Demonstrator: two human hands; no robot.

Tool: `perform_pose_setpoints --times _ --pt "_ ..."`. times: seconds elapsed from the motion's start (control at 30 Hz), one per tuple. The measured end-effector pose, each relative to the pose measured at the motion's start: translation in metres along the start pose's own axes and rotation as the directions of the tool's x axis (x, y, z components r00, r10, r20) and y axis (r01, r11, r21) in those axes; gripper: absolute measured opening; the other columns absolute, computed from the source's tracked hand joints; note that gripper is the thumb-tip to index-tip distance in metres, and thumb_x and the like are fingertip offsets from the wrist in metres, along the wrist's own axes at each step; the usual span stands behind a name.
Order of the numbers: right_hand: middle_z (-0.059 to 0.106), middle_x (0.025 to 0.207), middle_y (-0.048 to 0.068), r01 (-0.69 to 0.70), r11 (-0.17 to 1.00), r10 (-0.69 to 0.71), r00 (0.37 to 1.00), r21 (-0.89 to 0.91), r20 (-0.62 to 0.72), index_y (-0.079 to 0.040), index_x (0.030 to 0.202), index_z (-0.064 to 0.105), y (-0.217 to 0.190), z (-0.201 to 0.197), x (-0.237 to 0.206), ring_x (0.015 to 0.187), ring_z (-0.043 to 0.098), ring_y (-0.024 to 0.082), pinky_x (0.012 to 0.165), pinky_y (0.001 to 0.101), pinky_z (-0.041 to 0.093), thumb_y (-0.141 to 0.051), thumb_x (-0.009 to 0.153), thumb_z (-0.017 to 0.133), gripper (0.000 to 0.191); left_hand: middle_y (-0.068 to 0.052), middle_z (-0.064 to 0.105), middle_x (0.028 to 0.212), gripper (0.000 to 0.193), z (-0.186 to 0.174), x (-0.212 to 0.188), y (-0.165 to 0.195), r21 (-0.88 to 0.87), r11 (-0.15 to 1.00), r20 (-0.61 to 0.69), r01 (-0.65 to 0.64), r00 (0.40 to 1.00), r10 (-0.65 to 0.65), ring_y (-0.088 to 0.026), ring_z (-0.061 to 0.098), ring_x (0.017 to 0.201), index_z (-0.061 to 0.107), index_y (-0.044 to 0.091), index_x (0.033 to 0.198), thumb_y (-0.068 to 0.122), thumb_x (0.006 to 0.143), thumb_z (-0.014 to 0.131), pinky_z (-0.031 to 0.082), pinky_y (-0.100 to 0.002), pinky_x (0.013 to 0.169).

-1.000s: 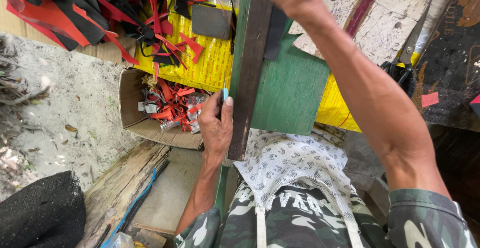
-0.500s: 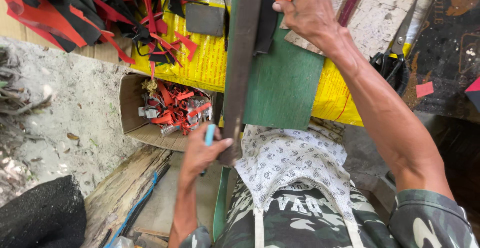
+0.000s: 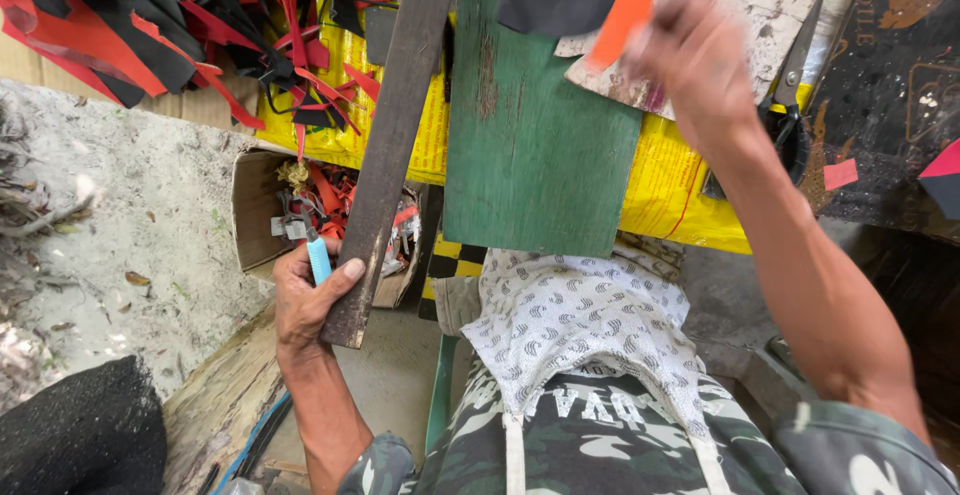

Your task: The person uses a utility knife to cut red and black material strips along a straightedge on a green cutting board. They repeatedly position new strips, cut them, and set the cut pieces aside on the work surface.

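- Gripping the bottom end of a long dark wooden strip, the left hand also pinches a blue pen, lower left of frame.
- Strip leans beside a green board at centre.
- Right hand, upper right, looks closed on orange sheet material, blurry though.
- Looks like mid-marking; lining the strip up needs steadiness.

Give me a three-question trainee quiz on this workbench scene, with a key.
1. True or false: the left hand grips the lower end of the long dark metal bar.
2. Which colour is the board lying beside that bar: A blue, B green, C white?
3. What small thing does the left hand also hold against the bar?

Key: 1 true. 2 B. 3 a light blue pen-like stick. The right hand is blurred, so its grip cannot be judged.
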State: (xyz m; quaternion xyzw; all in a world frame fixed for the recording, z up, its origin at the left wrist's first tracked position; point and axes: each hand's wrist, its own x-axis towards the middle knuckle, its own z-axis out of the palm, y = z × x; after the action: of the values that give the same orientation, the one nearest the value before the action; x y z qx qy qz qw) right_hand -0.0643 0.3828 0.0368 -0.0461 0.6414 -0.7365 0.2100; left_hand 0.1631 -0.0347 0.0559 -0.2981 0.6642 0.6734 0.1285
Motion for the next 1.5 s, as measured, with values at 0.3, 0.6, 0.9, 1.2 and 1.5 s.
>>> perform_pose_setpoints --times 0.3,0.6,0.9,1.2,1.5 --pt "0.065 0.11 0.015 0.161 0.476 -0.315 0.949 -0.865 0.003 0.004 0.121 0.06 0.005 0.028 0.0 0.084 0.062 0.023 0.076 0.0379 0.054 -0.007 0.097 0.084 0.036 -0.009 0.074 0.077 0.04 0.023 0.004 0.024 0.077 0.997 0.013 0.012 1.0 -0.013 -0.009 0.068 0.058 0.073 -0.002 0.103 0.03 0.082 0.084 0.056 -0.024 0.051" --pt "0.074 0.096 0.012 -0.074 0.803 0.007 0.993 -0.591 -0.115 0.002 0.114 0.069 0.03 0.021 0.031 0.083 0.071 0.018 0.071 0.029 0.058 -0.011 0.104 0.079 0.019 -0.005 0.074 0.083 0.027 0.03 -0.011 0.034 0.018 1.0 0.046 -0.02 0.999 0.019 -0.006 0.066 0.064 0.072 -0.003 0.108 0.021 0.095 0.075 0.053 -0.022 0.056" --pt "0.073 0.096 0.018 -0.169 0.985 0.17 0.984 0.039 -0.045 0.006 0.134 0.044 0.039 0.059 0.034 0.076 0.074 0.02 0.061 0.0303 0.062 0.001 0.099 0.069 0.044 -0.004 0.075 0.084 0.023 0.044 -0.023 0.036 -0.062 0.998 0.034 0.002 0.999 0.0 -0.006 0.066 0.065 0.071 -0.002 0.108 0.018 0.096 0.072 0.053 -0.022 0.058" --pt "0.076 0.089 0.017 -0.185 0.968 0.171 0.981 -0.172 -0.093 0.006 0.135 0.042 0.044 0.073 0.071 0.072 0.076 0.022 0.055 0.0297 0.063 0.004 0.097 0.067 0.045 -0.002 0.074 0.085 0.024 0.074 -0.033 0.017 -0.052 0.992 0.06 -0.117 0.991 0.12 -0.004 0.063 0.071 0.072 -0.002 0.108 0.021 0.101 0.069 0.051 -0.021 0.063" --pt "0.073 0.085 0.014 -0.08 0.939 0.067 0.996 -0.335 -0.052 0.004 0.132 0.042 0.041 0.073 0.073 0.072 0.077 0.018 0.057 0.029 0.066 -0.001 0.099 0.07 0.044 0.005 0.061 0.07 0.028 0.111 -0.011 -0.043 0.089 0.983 -0.037 -0.161 0.986 0.165 -0.003 0.051 0.061 0.07 0.003 0.094 0.03 0.101 0.069 0.041 -0.024 0.051"
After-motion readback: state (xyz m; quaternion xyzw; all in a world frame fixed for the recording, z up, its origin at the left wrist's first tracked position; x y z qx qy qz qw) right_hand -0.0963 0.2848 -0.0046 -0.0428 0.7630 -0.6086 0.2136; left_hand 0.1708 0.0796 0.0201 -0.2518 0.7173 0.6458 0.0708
